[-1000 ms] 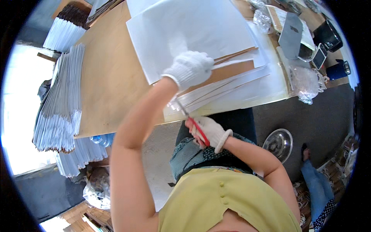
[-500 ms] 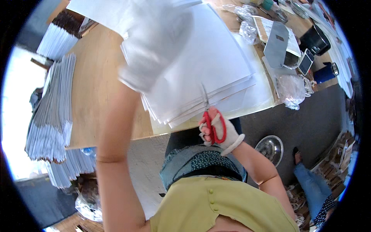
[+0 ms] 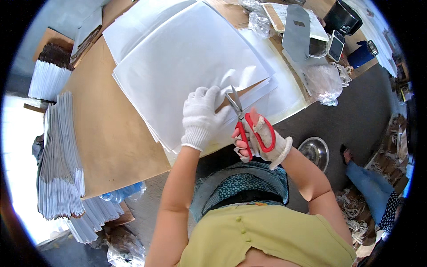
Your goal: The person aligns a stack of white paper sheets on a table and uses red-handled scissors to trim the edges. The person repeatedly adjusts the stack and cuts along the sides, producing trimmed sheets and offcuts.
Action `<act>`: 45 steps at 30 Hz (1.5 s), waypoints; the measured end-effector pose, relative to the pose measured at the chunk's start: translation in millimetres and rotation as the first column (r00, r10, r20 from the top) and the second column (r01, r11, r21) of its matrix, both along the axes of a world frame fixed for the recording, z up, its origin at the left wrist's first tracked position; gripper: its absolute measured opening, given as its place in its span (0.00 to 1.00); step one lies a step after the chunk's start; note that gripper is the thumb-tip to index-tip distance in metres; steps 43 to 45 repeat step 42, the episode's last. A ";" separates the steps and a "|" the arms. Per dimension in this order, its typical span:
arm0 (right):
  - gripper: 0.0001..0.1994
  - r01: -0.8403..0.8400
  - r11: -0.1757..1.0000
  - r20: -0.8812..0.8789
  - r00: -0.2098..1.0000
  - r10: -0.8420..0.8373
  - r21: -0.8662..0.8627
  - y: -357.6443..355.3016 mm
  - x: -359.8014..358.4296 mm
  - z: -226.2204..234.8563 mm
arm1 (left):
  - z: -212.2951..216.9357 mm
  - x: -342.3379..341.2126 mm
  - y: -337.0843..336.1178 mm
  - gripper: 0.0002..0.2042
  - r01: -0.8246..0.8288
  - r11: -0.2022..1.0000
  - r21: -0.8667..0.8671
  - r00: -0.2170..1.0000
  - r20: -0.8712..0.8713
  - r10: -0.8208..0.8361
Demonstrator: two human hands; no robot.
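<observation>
A stack of large white paper sheets (image 3: 178, 58) lies on the wooden table in front of me. At its near right edge the top sheet is lifted and curled, baring a brown strip. My left hand (image 3: 202, 113), in a white knit glove, grips this raised edge between thumb and fingers. In my right hand (image 3: 260, 138), whose glove leaves fingertips bare, is a pair of red-handled scissors (image 3: 240, 116). Their blades are spread and point at the curled edge, close to my left fingers. The exact contact between blades and paper is hard to make out.
Folded white stacks (image 3: 62, 164) stand left of the wooden table (image 3: 106, 147). At the right are a grey metal plate (image 3: 296, 33), a phone (image 3: 336, 46), a blue bottle (image 3: 362, 54) and a plastic bag (image 3: 324, 82). A metal basin (image 3: 314, 153) sits on the floor near another person's leg (image 3: 367, 189).
My left hand has come down from the far left, where it swung a blurred white sheet, to the stack's near edge. The scissors have opened wider, and the view has shifted.
</observation>
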State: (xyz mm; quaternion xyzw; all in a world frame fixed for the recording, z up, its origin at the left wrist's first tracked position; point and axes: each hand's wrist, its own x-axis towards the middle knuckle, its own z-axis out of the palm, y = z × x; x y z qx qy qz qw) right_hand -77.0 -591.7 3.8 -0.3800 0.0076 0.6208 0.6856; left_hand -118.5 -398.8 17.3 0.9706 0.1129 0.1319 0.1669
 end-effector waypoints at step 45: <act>0.25 -0.110 0.991 -0.044 0.993 0.106 -0.075 15.4 -63.4 -18.8 | 32.7 26.8 62.9 0.06 0.109 0.959 0.262 0.989 -0.125 -0.078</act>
